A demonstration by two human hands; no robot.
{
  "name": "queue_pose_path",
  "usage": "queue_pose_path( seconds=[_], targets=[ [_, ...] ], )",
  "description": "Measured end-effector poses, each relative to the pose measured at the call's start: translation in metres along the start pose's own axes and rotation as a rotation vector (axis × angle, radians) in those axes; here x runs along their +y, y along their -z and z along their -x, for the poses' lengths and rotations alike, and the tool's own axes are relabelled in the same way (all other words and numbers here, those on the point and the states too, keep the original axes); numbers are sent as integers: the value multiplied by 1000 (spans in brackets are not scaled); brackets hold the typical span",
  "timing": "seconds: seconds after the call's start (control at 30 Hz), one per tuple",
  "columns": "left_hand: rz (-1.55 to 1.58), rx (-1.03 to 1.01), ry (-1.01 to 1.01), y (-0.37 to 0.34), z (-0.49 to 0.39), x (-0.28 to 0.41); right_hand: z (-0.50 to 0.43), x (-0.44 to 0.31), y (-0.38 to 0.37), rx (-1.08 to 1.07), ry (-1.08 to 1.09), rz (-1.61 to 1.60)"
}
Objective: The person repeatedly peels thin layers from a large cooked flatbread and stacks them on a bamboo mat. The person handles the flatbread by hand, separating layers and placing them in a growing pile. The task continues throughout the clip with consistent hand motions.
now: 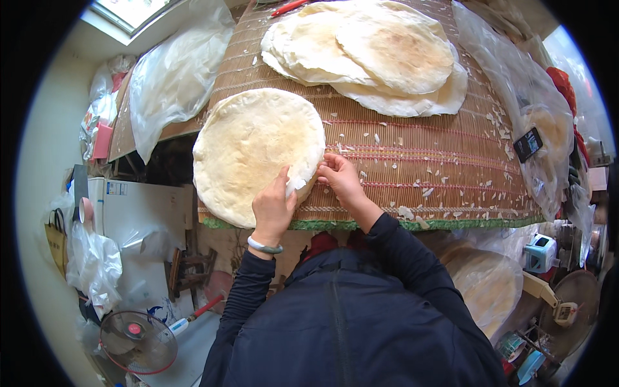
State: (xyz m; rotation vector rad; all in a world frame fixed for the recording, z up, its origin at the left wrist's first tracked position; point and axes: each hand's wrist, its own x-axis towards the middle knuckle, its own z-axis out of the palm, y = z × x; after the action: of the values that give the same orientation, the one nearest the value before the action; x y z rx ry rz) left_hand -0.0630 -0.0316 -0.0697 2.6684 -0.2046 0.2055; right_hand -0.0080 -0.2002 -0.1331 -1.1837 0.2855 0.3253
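Observation:
A large round flatbread [256, 140], pale with a light brown middle, lies before me at the left front of a bamboo-slat mat [435, 159]. It appears to rest on at least one more bread, whose side shows under the right rim. My left hand [273, 208], a bangle on its wrist, lies over the bread's lower right part, thumb and forefinger apart. At the right rim, my right hand [341, 176] has thumb and fingertips pinched together at the edge; what exactly sits between them is too small to tell.
Several thin flatbreads [358, 48] overlap at the mat's far side. Pale flakes litter the mat. A red-handled tool [289, 7] lies far back. Plastic sheeting [517, 96] covers the right side, with a phone [528, 145] on it. An electric fan [139, 342] stands lower left.

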Motion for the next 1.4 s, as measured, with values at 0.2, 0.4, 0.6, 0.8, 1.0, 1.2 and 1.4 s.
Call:
queue_pose_path(
  seconds=[0.2, 0.4, 0.6, 0.8, 1.0, 1.2, 1.4],
  targets=[
    [-72, 30, 64, 18, -3, -4, -11, 26, -1, 127, 180, 312],
    [-199, 119, -41, -3, 8, -20, 10, 11, -14, 140, 210, 22],
    [66, 128, 198, 22, -9, -35, 12, 42, -7, 167, 182, 22],
    [223, 135, 157, 33, -15, -39, 32, 22, -22, 146, 245, 100],
    [217, 60, 61, 44, -26, -53, 20, 18, -51, -17, -254, -12],
    [373, 25, 106, 160, -124, -115, 12, 31, -51, 72, -193, -11],
    [-72, 114, 19, 278, -172, -94, 8, 42, -56, 41, -175, -106]
  ],
)
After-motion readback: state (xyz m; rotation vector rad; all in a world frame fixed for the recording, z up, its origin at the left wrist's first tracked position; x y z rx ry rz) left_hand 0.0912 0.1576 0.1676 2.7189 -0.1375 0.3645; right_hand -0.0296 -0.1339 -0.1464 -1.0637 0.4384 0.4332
